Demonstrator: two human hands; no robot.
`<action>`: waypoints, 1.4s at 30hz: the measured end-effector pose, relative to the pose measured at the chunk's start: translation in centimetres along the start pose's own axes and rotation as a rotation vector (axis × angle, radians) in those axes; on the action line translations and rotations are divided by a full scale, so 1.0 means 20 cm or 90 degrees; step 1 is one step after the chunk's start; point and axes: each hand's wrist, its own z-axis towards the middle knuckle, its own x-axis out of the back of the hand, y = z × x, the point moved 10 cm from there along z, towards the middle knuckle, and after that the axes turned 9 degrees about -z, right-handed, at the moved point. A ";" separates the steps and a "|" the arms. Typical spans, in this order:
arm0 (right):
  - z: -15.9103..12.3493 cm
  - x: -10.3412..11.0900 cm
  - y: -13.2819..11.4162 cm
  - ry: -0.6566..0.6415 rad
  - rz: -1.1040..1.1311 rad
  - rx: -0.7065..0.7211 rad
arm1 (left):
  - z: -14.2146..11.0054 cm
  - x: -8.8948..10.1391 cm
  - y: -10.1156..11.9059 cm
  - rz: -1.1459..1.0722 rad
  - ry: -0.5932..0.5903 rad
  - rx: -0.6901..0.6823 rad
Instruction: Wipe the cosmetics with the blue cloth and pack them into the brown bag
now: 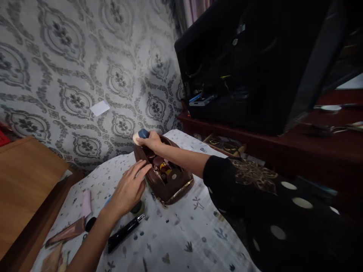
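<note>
A brown zip-up toiletry bag point(181, 182) lies unzipped on the patterned white cloth point(210, 223), with several small items inside, some of them yellow. My right hand point(152, 142) is closed around a small rounded cream-and-blue item point(143, 133) above the far end of the bag; its exact kind is unclear. At the bag's near-left rim, my left hand point(132, 186) has its fingers stretched out, the tips against the edge, holding nothing. Partly hidden under this hand is a round dark green container point(138, 207). Close by lies a black tube-shaped bottle point(124, 232) with a silver tip.
On the left of the cloth lie a pink tube point(87, 203) and a rose-brown pouch-like tube point(66, 232). A wooden panel point(28, 185) borders the left side. Back right, a large black television point(249, 71) stands on a dark red cabinet point(297, 145), beside an open drawer point(225, 144).
</note>
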 end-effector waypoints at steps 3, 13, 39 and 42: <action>0.00 0.07 0.02 0.022 -0.127 0.005 | -0.01 -0.01 -0.01 -0.014 0.001 0.007; -0.09 -0.10 -0.06 -0.098 -0.783 0.239 | -0.04 -0.04 -0.03 -0.010 0.010 0.005; -0.10 -0.24 -0.01 -0.157 -0.964 0.377 | -0.03 -0.05 -0.02 0.006 0.016 -0.011; -0.10 -0.24 -0.02 -0.159 -0.958 0.374 | -0.04 -0.04 -0.02 0.003 -0.001 -0.006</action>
